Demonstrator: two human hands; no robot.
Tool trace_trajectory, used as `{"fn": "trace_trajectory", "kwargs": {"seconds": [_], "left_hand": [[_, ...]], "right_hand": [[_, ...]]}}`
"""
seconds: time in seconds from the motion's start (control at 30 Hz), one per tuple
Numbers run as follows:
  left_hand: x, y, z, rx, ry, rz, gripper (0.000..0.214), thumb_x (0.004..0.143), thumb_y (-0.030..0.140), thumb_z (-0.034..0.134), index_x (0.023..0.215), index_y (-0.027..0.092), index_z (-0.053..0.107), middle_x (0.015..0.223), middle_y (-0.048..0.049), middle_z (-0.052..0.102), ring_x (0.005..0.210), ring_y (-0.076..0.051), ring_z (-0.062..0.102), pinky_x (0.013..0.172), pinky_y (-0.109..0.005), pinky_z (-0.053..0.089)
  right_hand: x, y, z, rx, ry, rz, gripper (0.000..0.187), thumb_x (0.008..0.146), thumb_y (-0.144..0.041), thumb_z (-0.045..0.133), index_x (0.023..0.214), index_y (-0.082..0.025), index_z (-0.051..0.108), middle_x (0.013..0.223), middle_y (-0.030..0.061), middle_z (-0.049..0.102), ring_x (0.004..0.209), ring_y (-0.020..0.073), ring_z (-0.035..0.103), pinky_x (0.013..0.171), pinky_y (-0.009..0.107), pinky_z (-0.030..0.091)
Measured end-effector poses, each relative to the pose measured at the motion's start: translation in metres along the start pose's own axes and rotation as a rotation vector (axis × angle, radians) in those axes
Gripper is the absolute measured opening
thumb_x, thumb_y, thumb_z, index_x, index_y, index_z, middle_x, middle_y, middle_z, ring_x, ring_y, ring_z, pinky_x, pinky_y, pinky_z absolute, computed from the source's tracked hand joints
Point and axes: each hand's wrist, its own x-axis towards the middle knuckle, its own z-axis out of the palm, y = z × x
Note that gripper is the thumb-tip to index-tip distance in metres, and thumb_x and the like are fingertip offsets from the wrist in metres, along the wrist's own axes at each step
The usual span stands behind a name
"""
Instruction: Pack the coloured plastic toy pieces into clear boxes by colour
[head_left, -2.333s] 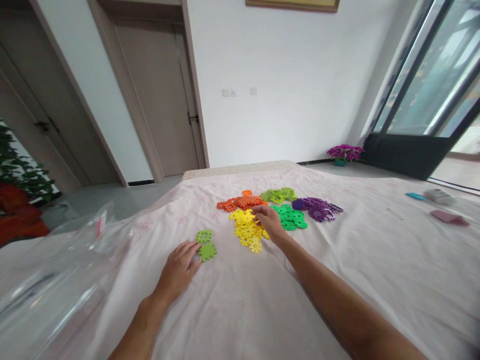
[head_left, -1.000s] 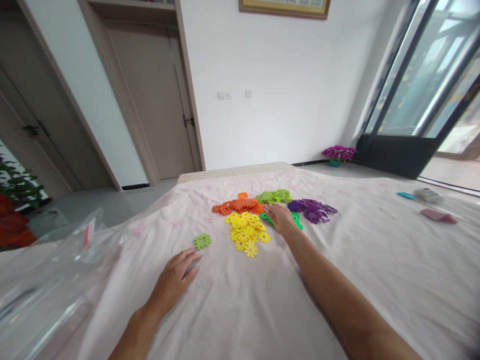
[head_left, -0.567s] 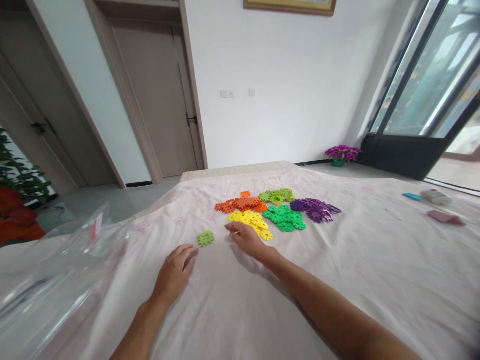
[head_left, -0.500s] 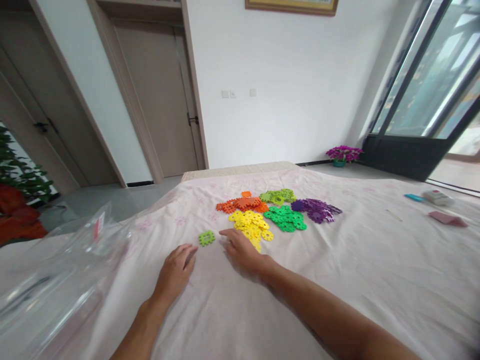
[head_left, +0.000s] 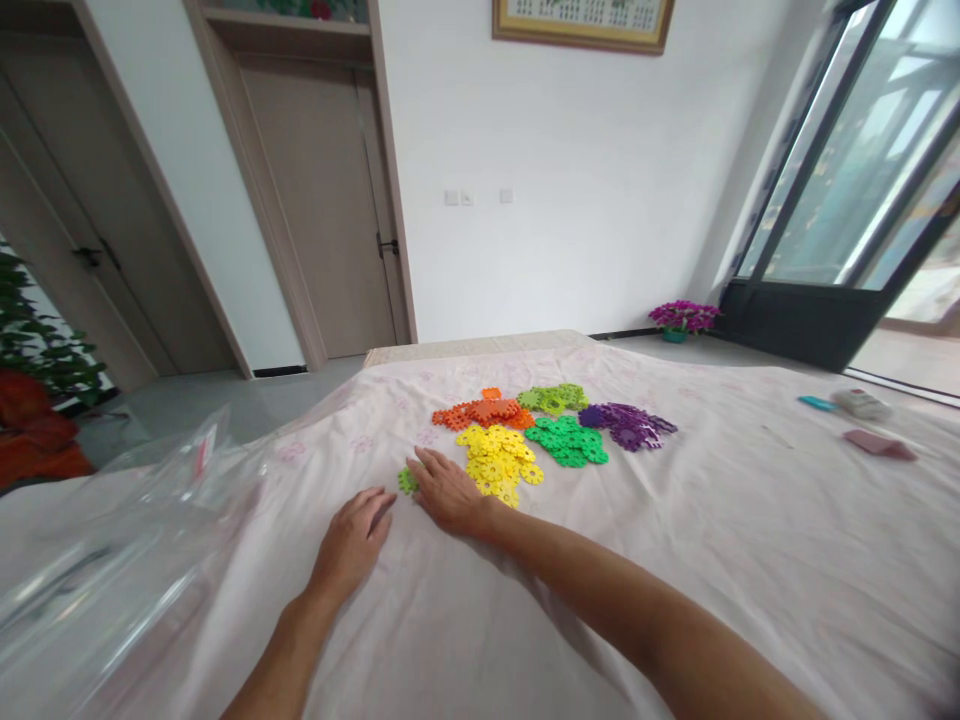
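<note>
My right hand lies flat, fingers spread, over a light-green square plastic piece on the pale pink cloth; only the piece's left edge shows. My left hand rests palm down just beside it, fingers slightly curled, holding nothing. Beyond the hands lie sorted heaps of the same pieces: yellow, orange, light green, green and purple.
A crumpled clear plastic bag lies at the left. At the far right sit a teal item, a pale packet and a maroon card. Doors, a potted plant and a glass sliding door stand beyond.
My right hand went from the green heap back past the yellow heap to the left and now covers the lone light-green piece. My left hand stayed put.
</note>
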Motion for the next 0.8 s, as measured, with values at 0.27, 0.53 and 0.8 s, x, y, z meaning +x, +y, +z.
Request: {"fn": "trace_trajectory", "kwargs": {"seconds": [0.27,0.53,0.8], "left_hand": [[-0.001,-0.001,-0.003,-0.031,-0.027,-0.016,0.031,0.089,0.024,0.048,0.112,0.021,0.068,0.125,-0.0078,0.063,0.118,-0.022,0.058,0.106,-0.040,0.043],[-0.002,0.001,-0.006,-0.058,-0.034,-0.024,0.031,0.090,0.026,0.048,0.113,0.021,0.068,0.125,-0.0071,0.063,0.118,-0.022,0.057,0.106,-0.041,0.043],[-0.002,-0.002,-0.003,-0.060,-0.046,-0.034,0.032,0.089,0.024,0.047,0.114,0.021,0.067,0.127,-0.0071,0.061,0.119,-0.022,0.056,0.108,-0.042,0.041]], "right_hand": [[0.025,-0.007,-0.002,-0.048,-0.059,0.076,0.031,0.091,-0.036,0.057,0.116,-0.019,0.062,0.113,0.0111,0.063,0.110,0.0249,0.054,0.094,0.038,0.044],[0.013,0.017,-0.033,0.310,-0.086,0.217,0.020,0.074,-0.027,0.069,0.093,-0.021,0.070,0.081,0.0004,0.067,0.072,0.0148,0.063,0.064,0.023,0.046],[-0.008,0.112,-0.091,0.947,0.493,0.671,0.013,0.072,-0.029,0.063,0.073,-0.016,0.060,0.056,-0.0018,0.058,0.050,0.0109,0.056,0.050,0.021,0.048]]}}
